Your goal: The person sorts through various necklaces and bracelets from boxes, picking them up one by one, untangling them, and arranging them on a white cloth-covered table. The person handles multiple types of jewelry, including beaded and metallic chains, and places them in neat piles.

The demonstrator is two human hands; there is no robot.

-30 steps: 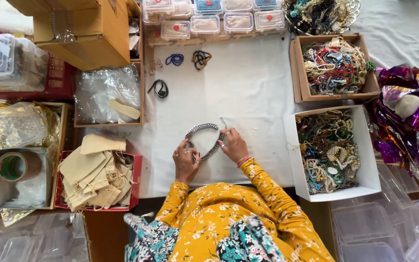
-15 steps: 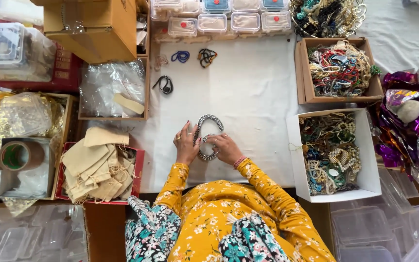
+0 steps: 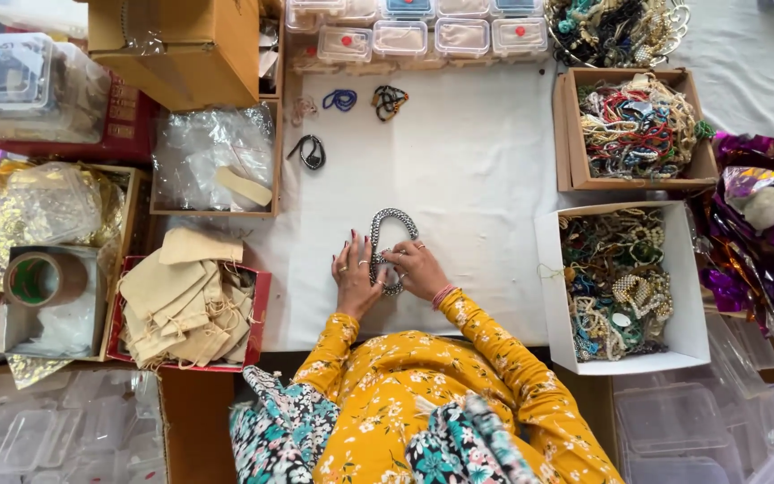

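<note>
**Both hands on a silver beaded necklace at the middle of a white cloth**

The white cloth [image 3: 485, 152] is the landmark here; everything else rings it, probably so that each supply sits within an arm's reach of the bare working patch. At its left edge stands a large brown carton [image 3: 181, 45], and below that a shallow tray of clear plastic bags [image 3: 212, 157]. Lower on the left, a red-sided tray [image 3: 257, 309] holds a heap of tan drawstring pouches [image 3: 181, 300], likely stacked loose for quick picking. Along the cloth's right edge sit two open boxes of tangled jewellery: a brown one [image 3: 566, 134] above, a white one [image 3: 696, 336] below, their tops open so pieces can be lifted straight out. Across the cloth's top edge runs a row of small clear lidded boxes [image 3: 400, 36].

On the cloth itself, near its lower middle, lies the silver beaded necklace [image 3: 393, 220], folded into a narrow loop that lies flat. The left hand [image 3: 354, 278] rests on the loop's left strand, fingers spread and pressing down rather than curled, seemingly to keep it flat. The right hand [image 3: 416, 269] pinches the loop's lower end between fingertips, a light grasp. Toward the cloth's upper left lie three smaller coiled pieces, among them a dark cord [image 3: 309, 152] and a blue one [image 3: 340, 99].
</note>
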